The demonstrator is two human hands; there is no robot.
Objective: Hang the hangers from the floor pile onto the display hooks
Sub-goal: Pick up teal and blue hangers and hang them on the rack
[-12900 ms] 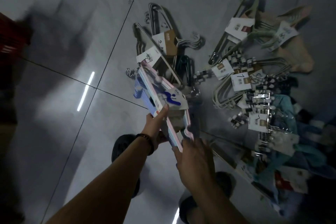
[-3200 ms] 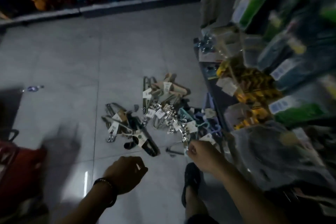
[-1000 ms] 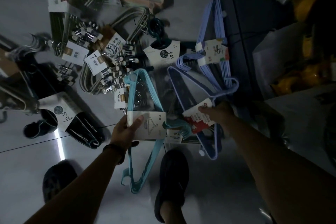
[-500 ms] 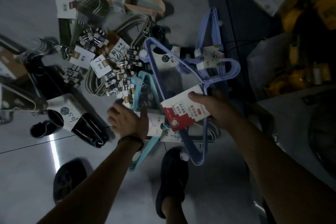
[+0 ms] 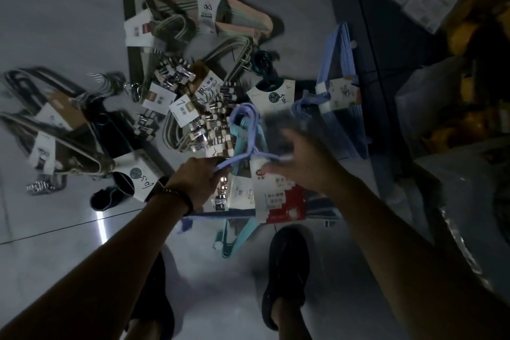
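Since half a second ago the left hand [image 5: 200, 175] has closed on the lilac hangers [image 5: 249, 143]; the right hand [image 5: 302, 159], fingers spread and blurred, hovers beside them; beyond, the floor pile [image 5: 193, 107] looks mostly unhung; no hooks visible.

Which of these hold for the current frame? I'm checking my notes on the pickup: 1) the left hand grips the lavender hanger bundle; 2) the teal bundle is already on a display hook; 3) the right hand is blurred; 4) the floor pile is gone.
1. True: the left hand closes on an arm of the lavender hanger bundle.
2. False: the teal bundle lies low by the feet, under the lavender one.
3. True: the right hand is motion-blurred, its grip unclear.
4. False: the floor pile has many bundles left.
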